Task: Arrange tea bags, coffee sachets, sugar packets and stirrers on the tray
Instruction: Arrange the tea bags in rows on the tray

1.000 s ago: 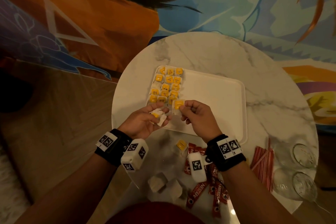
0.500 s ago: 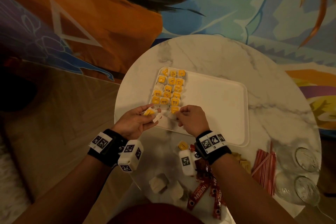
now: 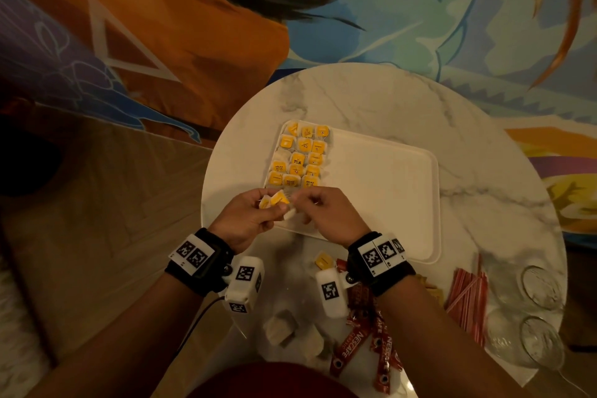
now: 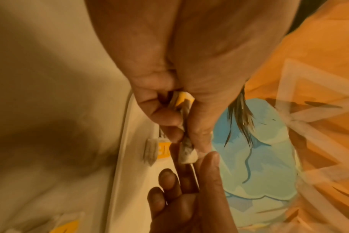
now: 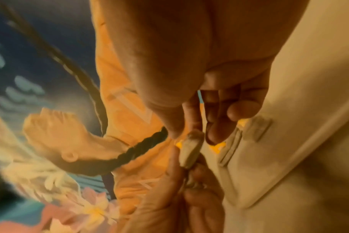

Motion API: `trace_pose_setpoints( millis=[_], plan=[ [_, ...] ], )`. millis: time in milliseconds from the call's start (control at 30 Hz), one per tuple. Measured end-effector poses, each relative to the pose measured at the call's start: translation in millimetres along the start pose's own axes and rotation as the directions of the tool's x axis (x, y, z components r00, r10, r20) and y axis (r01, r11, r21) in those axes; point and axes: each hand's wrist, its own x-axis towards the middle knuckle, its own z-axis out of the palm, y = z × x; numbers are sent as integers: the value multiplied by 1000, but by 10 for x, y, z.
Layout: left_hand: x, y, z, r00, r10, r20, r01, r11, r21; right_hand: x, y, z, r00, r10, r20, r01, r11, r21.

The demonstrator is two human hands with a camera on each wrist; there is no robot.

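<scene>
A white tray (image 3: pixel 381 184) lies on the round marble table (image 3: pixel 371 97). Its left part holds rows of yellow-tagged tea bags (image 3: pixel 298 158). Over the tray's near left corner my left hand (image 3: pixel 274 203) grips a small bunch of tea bags (image 3: pixel 278 199). In the left wrist view the bunch (image 4: pixel 186 151) sticks out between my thumb and curled fingers. My right hand (image 3: pixel 298 203) meets it from the right. In the right wrist view, my right thumb and forefinger pinch the end of one tea bag (image 5: pixel 189 149).
Near the table's front edge lie red coffee sachets (image 3: pixel 365 333), loose tea bags (image 3: pixel 281 329) and one yellow-tagged bag (image 3: pixel 323 260). Red stirrers (image 3: pixel 468 297) and two glasses (image 3: pixel 539 284) are at the right. The tray's right part is bare.
My right hand set a yellow-tagged tea bag down in the tray's near row, then came back to the bunch in my left hand. The left hand barely moved.
</scene>
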Motion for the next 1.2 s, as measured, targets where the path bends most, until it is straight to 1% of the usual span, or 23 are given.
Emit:
trace_pose_setpoints(
  millis=[67, 133, 200, 233, 333, 367, 433, 500, 533, 600, 667, 733, 767, 800, 867, 900, 933, 967, 1000, 1067, 1133, 1200],
  plan=[
    [10, 10, 15, 1000, 21, 7, -21, 999, 28, -39, -18, 12, 998, -17, 56, 14, 998, 65],
    [24, 18, 19, 999, 46, 5, -46, 997, 55, -37, 37, 25, 999, -3, 43, 0, 998, 59],
    [40, 27, 22, 998, 60, -18, -58, 996, 65, -5, 118, 36, 1000, 15, -20, -15, 1000, -2],
    [46, 35, 21, 998, 63, -28, -61, 996, 59, 25, 162, 47, 997, 22, -71, -25, 999, -43],
    [55, 81, -4, 995, 72, -65, -71, 997, 20, 127, 228, 69, 976, 57, -212, -85, 988, -126],
    [61, 101, -23, 994, 67, -90, -68, 998, 0, 165, 235, 73, 970, 62, -235, -101, 982, -160],
    [76, 139, -73, 991, 46, -128, -52, 998, -41, 235, 246, 94, 971, 39, -235, -99, 963, -250],
    [78, 158, -119, 989, 27, -143, -38, 997, -70, 295, 236, 140, 977, 20, -211, -93, 935, -342],
    [70, 160, -137, 988, 24, -150, -35, 997, -68, 331, 242, 163, 979, 34, -203, -110, 921, -373],
    [46, 158, -158, 986, 33, -162, -39, 999, -32, 398, 255, 208, 976, 86, -199, -169, 877, -450],
    [32, 151, -164, 982, 49, -184, -48, 999, 10, 448, 265, 244, 972, 128, -197, -217, 806, -550],
    [32, 139, -161, 975, 64, -212, -58, 998, 32, 467, 242, 236, 973, 123, -195, -219, 752, -622],
    [28, 139, -153, 973, 70, -222, -64, 997, 34, 471, 223, 222, 973, 115, -202, -219, 750, -625],
    [24, 139, -149, 971, 76, -228, -70, 997, 31, 461, 200, 202, 970, 103, -220, -216, 777, -591],
    [14, 149, -133, 970, 87, -229, -84, 996, 23, 414, 124, 170, 968, 69, -242, -172, 883, -438],
    [7, 156, -126, 971, 89, -221, -85, 996, 27, 381, 76, 172, 975, 55, -215, -125, 936, -328],
    [1, 169, -117, 975, 87, -205, -82, 996, 31, 347, 32, 186, 985, 53, -161, -86, 975, -207],
    [-3, 187, -107, 980, 81, -184, -76, 997, 30, 308, -15, 207, 994, 52, -99, -61, 994, -89],
    [-5, 207, -95, 984, 73, -161, -71, 997, 19, 278, -32, 227, 998, 50, -47, -50, 999, -8],
    [-8, 246, -68, 989, 63, -131, -65, 998, -7, 229, -45, 228, 1000, 19, 9, -19, 998, 52],
    [0, 281, -55, 986, 78, -144, -81, 997, -16, 197, -39, 208, 999, 12, 37, -15, 996, 83],
    [10, 302, -50, 980, 90, -175, -96, 995, -24, 168, -26, 183, 997, 45, 56, -54, 986, 156]
  ],
)
